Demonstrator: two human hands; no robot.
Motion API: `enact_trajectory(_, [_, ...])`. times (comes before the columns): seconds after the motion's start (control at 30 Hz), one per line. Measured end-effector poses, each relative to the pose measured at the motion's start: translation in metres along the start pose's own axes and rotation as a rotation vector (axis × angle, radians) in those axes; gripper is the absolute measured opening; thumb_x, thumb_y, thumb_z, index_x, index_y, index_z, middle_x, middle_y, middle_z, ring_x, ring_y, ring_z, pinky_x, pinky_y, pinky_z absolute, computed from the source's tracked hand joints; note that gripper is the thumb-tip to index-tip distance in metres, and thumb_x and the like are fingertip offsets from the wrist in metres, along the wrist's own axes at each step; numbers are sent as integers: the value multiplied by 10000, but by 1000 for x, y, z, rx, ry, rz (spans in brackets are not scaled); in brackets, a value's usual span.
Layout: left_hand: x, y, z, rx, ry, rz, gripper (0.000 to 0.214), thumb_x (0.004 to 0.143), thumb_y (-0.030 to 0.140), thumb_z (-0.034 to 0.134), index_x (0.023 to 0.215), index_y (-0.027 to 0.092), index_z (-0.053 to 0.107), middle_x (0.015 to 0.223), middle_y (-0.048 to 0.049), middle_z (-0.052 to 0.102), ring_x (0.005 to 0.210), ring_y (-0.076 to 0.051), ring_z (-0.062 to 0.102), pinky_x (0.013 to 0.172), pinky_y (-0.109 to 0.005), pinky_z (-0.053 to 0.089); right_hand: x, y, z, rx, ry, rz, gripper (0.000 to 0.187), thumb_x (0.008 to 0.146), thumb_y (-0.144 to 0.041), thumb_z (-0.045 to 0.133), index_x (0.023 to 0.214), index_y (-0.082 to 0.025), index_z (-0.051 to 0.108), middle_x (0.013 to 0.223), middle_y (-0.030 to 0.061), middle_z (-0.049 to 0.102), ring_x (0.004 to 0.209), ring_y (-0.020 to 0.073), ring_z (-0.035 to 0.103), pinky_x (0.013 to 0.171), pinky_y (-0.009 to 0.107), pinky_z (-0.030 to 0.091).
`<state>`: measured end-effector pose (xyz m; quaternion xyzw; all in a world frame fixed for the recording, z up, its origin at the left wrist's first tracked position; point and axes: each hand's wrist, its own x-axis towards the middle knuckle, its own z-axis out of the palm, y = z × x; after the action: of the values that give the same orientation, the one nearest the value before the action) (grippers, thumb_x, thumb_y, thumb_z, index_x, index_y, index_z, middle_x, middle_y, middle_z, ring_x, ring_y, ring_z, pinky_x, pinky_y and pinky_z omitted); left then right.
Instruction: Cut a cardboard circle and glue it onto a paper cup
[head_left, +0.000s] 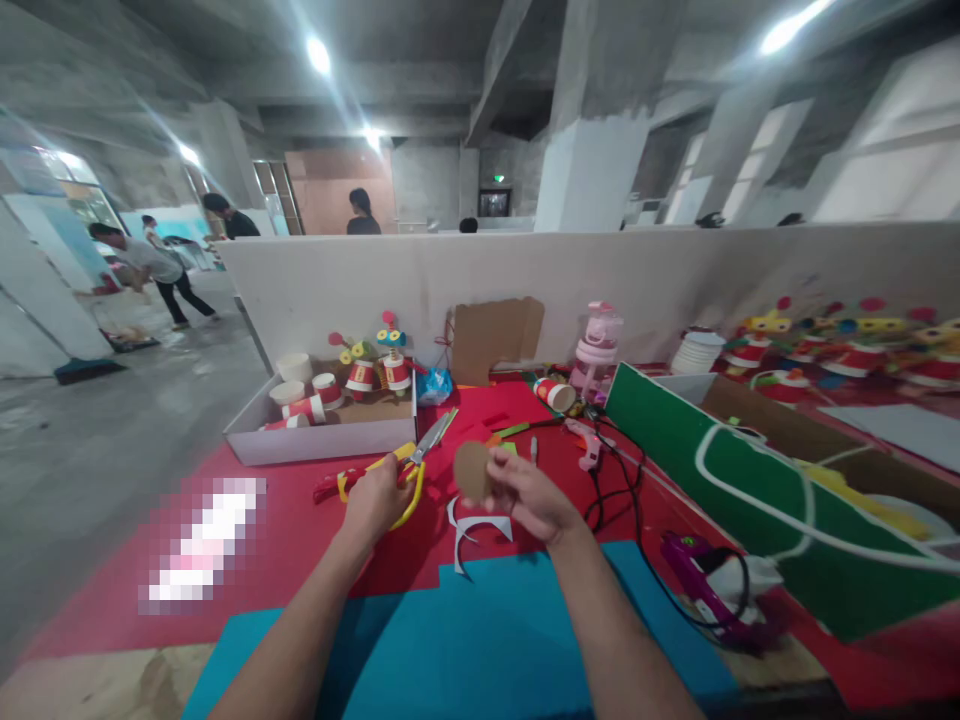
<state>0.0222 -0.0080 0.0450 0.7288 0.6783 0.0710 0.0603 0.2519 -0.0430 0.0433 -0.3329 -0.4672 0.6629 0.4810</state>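
The work in hand looks like trimming a small cut-out. The right hand [525,495] pinches a brown round disc [472,470] between thumb and fingertips and holds it up above the red desk [300,530], just short of the scissors [431,437]. Its grip is narrow and closed on the disc's edge. The left hand [379,500] has its grip closed around the scissors' yellow handles, and the blades point away toward the box [322,440] of paper cups. The blades look almost shut and clear of the disc, so this reads as a pause to check the shape, not a cut. Any further trimming would call for opening the blades, bringing the disc's rim between them and turning the disc a little at each snip, with the fingertips kept back from the edge. White curved scraps [476,528] lie on the desk under the hands, at the border of a blue sheet [487,630]. It is hard to tell whether the scissors rest on the desk or are lifted. The near face of the disc is partly covered by the fingers, and the left fingers are hidden in the handles. A patch at the left of the desk is blurred out, and a glue gun [709,585] with a black cord lies at the right.
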Motion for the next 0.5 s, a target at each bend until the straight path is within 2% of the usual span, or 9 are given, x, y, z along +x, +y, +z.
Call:
enact_trajectory(0.07, [3,-4,-1,-2,27,-20,266,907,394,437,1039,177,517,985,-145,716,943,-318,683,697,-331,455,-18,9,9,-281,-114,59,284,815,-444,634,983,-217,609,860,24,654,570,118,590,523,239,468])
enact_trajectory(0.1, [4,-5,-1,-4,34,-20,258,907,384,438,1037,175,518,980,-144,717,944,-319,682,695,-329,451,-24,13,11,-429,-109,60,279,830,-403,609,1045,-226,614,933,34,661,560,109,580,519,234,451])
enact_trajectory(0.17, [5,-9,0,-11,29,-8,254,905,385,444,1020,174,524,978,-147,716,946,-320,680,687,-326,444,-29,20,14,-643,-60,-31,263,811,-321,615,1056,-229,633,1067,55,655,664,125,601,590,240,458])
enact_trajectory(0.23, [6,-10,3,-20,7,9,261,901,405,455,1004,178,533,991,-149,712,949,-321,678,679,-324,438,-28,24,13,-696,4,-120,195,787,-296,633,963,-214,643,994,48,666,715,138,592,617,235,448])
enact_trajectory(0.3, [8,-11,8,-22,-15,30,281,888,435,484,1004,185,539,998,-149,708,943,-321,676,671,-322,434,-22,27,10,-585,92,-119,166,791,-355,636,858,-208,597,698,-12,611,561,113,518,510,209,382])
enact_trajectory(0.37, [10,-11,14,-21,-36,56,310,868,442,529,1042,185,531,997,-144,704,932,-317,673,658,-317,429,-15,30,6,-376,245,-107,251,796,-448,629,804,-218,529,490,-88,439,398,78,356,405,189,254])
enact_trajectory(0.43, [12,-10,21,-21,-51,83,338,861,400,563,1107,175,508,1003,-136,696,934,-304,667,657,-309,427,-6,34,2,-164,418,-158,334,764,-507,655,757,-224,480,431,-113,371,363,66,302,379,182,203])
enact_trajectory(0.5, [12,-9,25,-29,-49,111,332,873,344,565,1142,162,496,1027,-130,681,949,-279,657,683,-302,433,6,38,-1,8,540,-203,388,696,-513,718,718,-220,465,430,-104,405,378,66,352,385,176,244])
